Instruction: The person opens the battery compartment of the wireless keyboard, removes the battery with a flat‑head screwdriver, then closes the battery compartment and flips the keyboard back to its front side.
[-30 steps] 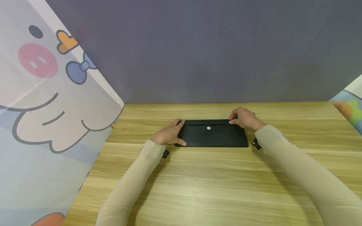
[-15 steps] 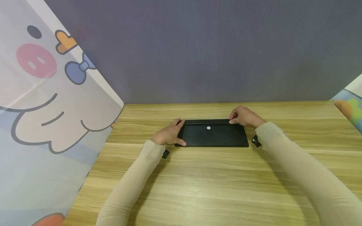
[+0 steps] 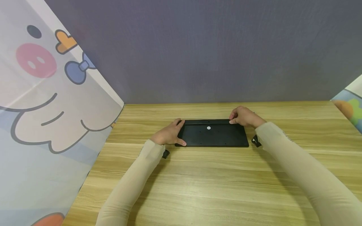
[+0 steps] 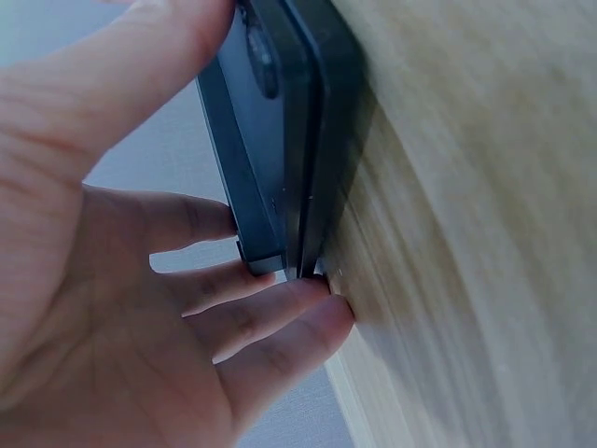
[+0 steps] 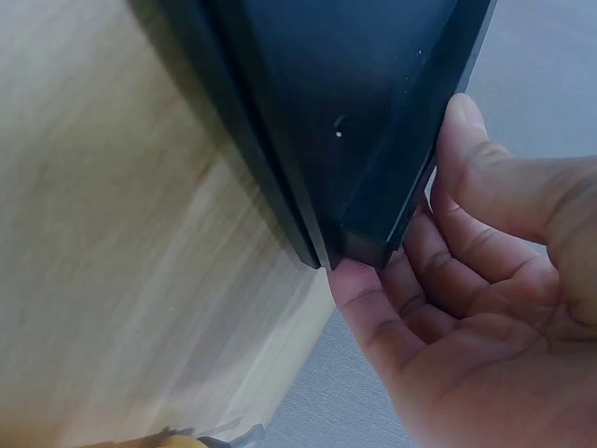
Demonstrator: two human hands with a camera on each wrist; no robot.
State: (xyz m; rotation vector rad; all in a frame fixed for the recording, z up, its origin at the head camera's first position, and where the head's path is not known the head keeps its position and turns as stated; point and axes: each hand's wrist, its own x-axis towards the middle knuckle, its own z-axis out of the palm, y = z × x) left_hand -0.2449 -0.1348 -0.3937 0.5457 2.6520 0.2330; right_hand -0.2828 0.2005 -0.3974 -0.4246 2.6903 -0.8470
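Head view: the panel [image 3: 213,136] lies on the bench [image 3: 181,182], long axis crosswise between the hands, with the left hand [image 3: 167,133] spanning its left end and the right hand [image 3: 246,118] at its far edge, toward the right end. Left wrist view: the fingers [image 4: 280,350] are extended and spread, touching around the panel's far left corner without curling round it. Right wrist view: thumb [image 5: 476,168] and curled fingers pinch the panel's far edge from opposite sides.

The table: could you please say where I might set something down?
Bare table: in front of the panel, between left sleeve and right sleeve; a narrower strip between panel and wall. Crowded: the panel's ends, at left hand and right hand.
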